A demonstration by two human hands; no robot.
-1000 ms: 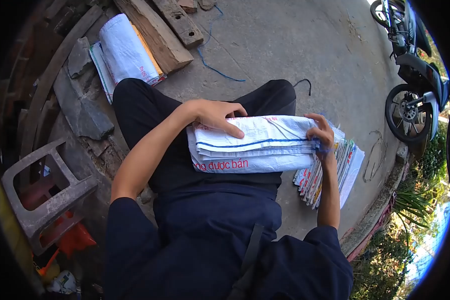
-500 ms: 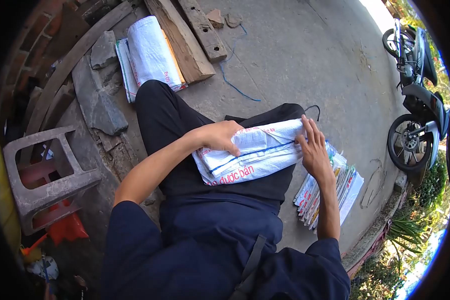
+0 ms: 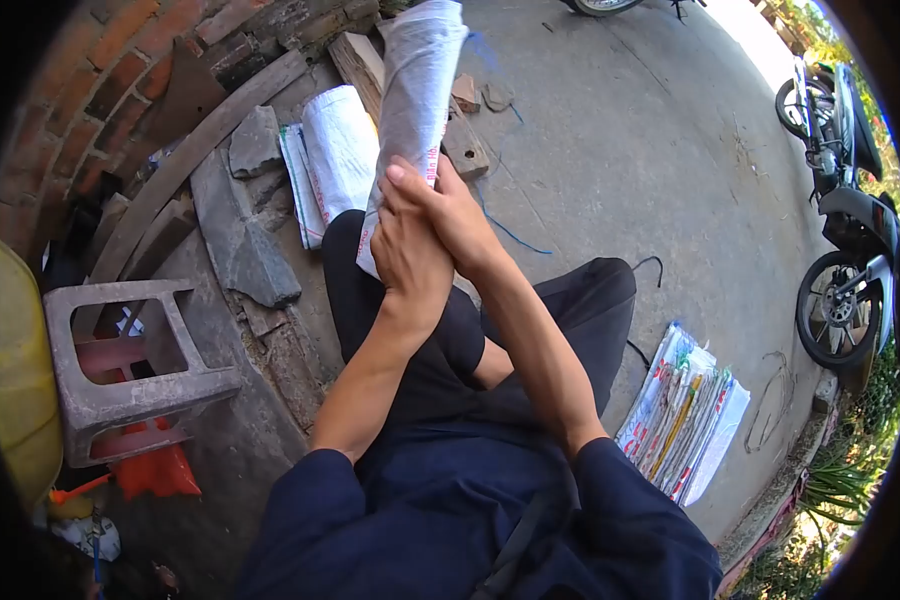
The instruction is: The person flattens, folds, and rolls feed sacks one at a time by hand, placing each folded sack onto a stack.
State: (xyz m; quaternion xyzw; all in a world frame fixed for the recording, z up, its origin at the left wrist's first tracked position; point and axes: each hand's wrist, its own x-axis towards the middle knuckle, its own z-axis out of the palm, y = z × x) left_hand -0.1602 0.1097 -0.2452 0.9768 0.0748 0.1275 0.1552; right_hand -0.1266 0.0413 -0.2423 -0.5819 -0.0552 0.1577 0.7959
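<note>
A folded white woven sack with red print is held up and away from my lap, standing lengthwise toward the top of the view. My left hand is closed around its lower end. My right hand crosses over beside the left and also grips that end, its thumb lying across the sack. The fingers behind the sack are partly hidden. Beyond my knee, a pile of folded white sacks lies left of the raised one. Another stack of folded sacks rests on the ground at my right.
A worn plastic stool stands at the left, near a red plastic piece and a yellow object. Stone slabs and wooden beams lie by the brick wall. Motorbikes are parked at the right.
The sack has gone from lying across my lap to being raised up and left. My right hand has moved from its far end to beside my left hand.
</note>
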